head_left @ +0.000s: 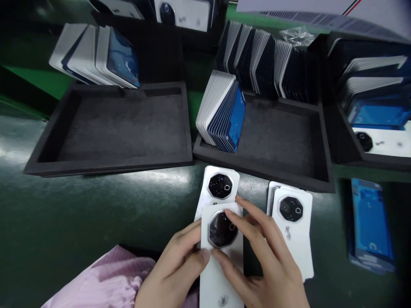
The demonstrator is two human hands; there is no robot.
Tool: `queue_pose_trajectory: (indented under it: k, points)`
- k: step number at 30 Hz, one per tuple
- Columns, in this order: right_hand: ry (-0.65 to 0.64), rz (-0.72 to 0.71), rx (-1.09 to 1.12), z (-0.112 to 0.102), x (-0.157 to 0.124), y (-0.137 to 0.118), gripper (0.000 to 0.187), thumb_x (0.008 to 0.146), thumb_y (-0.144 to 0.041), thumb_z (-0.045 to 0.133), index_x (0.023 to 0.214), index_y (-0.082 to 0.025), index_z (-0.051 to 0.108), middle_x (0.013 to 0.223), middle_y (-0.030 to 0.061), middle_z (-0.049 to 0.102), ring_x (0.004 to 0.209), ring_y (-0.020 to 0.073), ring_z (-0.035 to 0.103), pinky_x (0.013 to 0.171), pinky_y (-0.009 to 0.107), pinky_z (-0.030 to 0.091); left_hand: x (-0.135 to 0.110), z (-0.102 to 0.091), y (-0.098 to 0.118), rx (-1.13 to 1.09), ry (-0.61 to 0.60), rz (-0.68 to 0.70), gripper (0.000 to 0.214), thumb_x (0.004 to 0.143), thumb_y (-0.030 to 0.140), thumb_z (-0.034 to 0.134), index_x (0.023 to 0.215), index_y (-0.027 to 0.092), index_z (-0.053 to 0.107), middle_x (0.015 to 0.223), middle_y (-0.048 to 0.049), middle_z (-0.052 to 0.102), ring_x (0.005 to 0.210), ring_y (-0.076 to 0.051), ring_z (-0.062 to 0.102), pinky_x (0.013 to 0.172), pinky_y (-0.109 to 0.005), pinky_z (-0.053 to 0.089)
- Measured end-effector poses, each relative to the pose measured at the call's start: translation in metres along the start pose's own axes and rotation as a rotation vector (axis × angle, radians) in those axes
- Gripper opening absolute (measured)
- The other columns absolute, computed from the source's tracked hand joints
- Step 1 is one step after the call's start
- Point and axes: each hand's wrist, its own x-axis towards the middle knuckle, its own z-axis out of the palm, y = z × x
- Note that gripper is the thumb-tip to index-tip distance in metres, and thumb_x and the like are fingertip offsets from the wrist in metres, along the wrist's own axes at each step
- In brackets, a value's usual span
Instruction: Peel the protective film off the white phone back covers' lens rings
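Note:
A white card-like panel, flat and phone-shaped with a black octagonal camera print, is gripped along its left side by my left hand. Its thumb presses on the front face. Fingers of my right hand touch the same panel around the camera print, at its top and right. Partly covered behind it lies another white panel of the same look. To the right of my right hand rests a small stack of white panels. What lies under my palms is hidden.
Two black trays stand ahead, with rows of upright panels and more panels leaning at the left. A blue-faced stack lies at right. Another black holder stands far right. Crumpled clear plastic sits behind.

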Motion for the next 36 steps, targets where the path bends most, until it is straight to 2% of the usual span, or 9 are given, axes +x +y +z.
queue_pose_trajectory:
  k: [2, 6, 8, 13, 16, 19, 22, 27, 36]
  points:
    - [-0.006, -0.052, -0.060, 0.001, 0.000, 0.002, 0.044, 0.098, -0.028, 0.067, 0.140, -0.019, 0.058, 0.148, 0.0166, 0.059, 0.119, 0.0291, 0.068, 0.089, 0.042, 0.064, -0.001, 0.000, 0.000, 0.032, 0.006, 0.029, 0.045, 0.093, 0.015, 0.066, 0.123, 0.047, 0.078, 0.140, 0.0111, 0.073, 0.137, -0.022, 0.060, 0.117, -0.025, 0.043]
    - [0.000, -0.132, -0.134, 0.005, 0.001, 0.004, 0.043, 0.096, -0.022, 0.067, 0.137, -0.010, 0.059, 0.142, 0.0204, 0.067, 0.116, 0.0284, 0.074, 0.089, 0.044, 0.067, 0.012, 0.001, 0.012, 0.142, -0.247, 0.268, 0.061, 0.088, 0.002, 0.055, 0.134, 0.040, 0.071, 0.143, 0.0058, 0.072, 0.130, -0.023, 0.067, 0.108, -0.025, 0.053]
    - [0.012, -0.178, -0.156, 0.007, 0.002, 0.004, 0.041, 0.095, -0.018, 0.065, 0.134, -0.006, 0.060, 0.138, 0.0197, 0.070, 0.118, 0.0273, 0.074, 0.095, 0.043, 0.066, 0.017, 0.001, 0.019, 0.176, -0.286, 0.315, 0.065, 0.085, -0.002, 0.054, 0.132, 0.038, 0.071, 0.142, 0.0054, 0.072, 0.128, -0.021, 0.069, 0.106, -0.022, 0.054]
    - [0.022, -0.198, -0.154, 0.008, 0.002, 0.003, 0.038, 0.095, -0.015, 0.062, 0.131, -0.006, 0.062, 0.132, 0.0173, 0.074, 0.121, 0.0249, 0.074, 0.100, 0.039, 0.066, 0.020, 0.001, 0.023, 0.175, -0.315, 0.349, 0.064, 0.080, -0.007, 0.053, 0.124, 0.035, 0.074, 0.138, 0.0034, 0.074, 0.131, -0.022, 0.068, 0.113, -0.025, 0.050]
    - [0.059, -0.211, -0.173, 0.011, 0.003, 0.004, 0.035, 0.093, -0.010, 0.062, 0.128, -0.006, 0.064, 0.126, 0.0160, 0.077, 0.116, 0.0236, 0.076, 0.099, 0.037, 0.066, 0.019, 0.000, 0.021, 0.151, -0.326, 0.363, 0.066, 0.080, -0.008, 0.054, 0.126, 0.036, 0.073, 0.140, 0.0039, 0.073, 0.129, -0.021, 0.069, 0.107, -0.021, 0.054]
    - [0.085, -0.199, -0.163, 0.011, 0.003, 0.004, 0.034, 0.092, -0.007, 0.063, 0.127, -0.008, 0.065, 0.121, 0.0131, 0.080, 0.110, 0.0211, 0.078, 0.100, 0.035, 0.066, 0.018, 0.000, 0.021, 0.131, -0.332, 0.388, 0.076, 0.079, -0.008, 0.054, 0.136, 0.040, 0.067, 0.147, 0.0052, 0.068, 0.131, -0.020, 0.068, 0.104, -0.019, 0.055]
    - [0.022, -0.140, -0.064, 0.007, 0.001, 0.002, 0.039, 0.094, -0.016, 0.064, 0.132, -0.008, 0.063, 0.133, 0.0158, 0.074, 0.124, 0.0235, 0.072, 0.102, 0.036, 0.064, 0.017, -0.001, 0.019, 0.175, -0.320, 0.421, 0.085, 0.081, -0.007, 0.052, 0.151, 0.041, 0.053, 0.157, 0.0035, 0.060, 0.140, -0.022, 0.061, 0.114, -0.024, 0.049]
    - [-0.044, -0.046, 0.061, 0.000, -0.001, 0.000, 0.048, 0.096, -0.020, 0.066, 0.142, -0.013, 0.058, 0.144, 0.0135, 0.067, 0.131, 0.0228, 0.068, 0.106, 0.033, 0.062, 0.014, -0.004, 0.010, 0.302, -0.334, 0.433, 0.088, 0.084, -0.004, 0.053, 0.161, 0.038, 0.040, 0.167, -0.0014, 0.048, 0.148, -0.026, 0.052, 0.121, -0.034, 0.041]
    - [0.007, 0.039, 0.078, -0.001, -0.004, -0.005, 0.046, 0.094, -0.016, 0.065, 0.139, -0.018, 0.060, 0.144, 0.0082, 0.068, 0.126, 0.0209, 0.071, 0.102, 0.025, 0.062, 0.007, -0.001, 0.008, 0.437, -0.364, 0.258, 0.076, 0.085, 0.005, 0.055, 0.157, 0.027, 0.051, 0.169, -0.0115, 0.044, 0.144, -0.029, 0.056, 0.116, -0.034, 0.044]
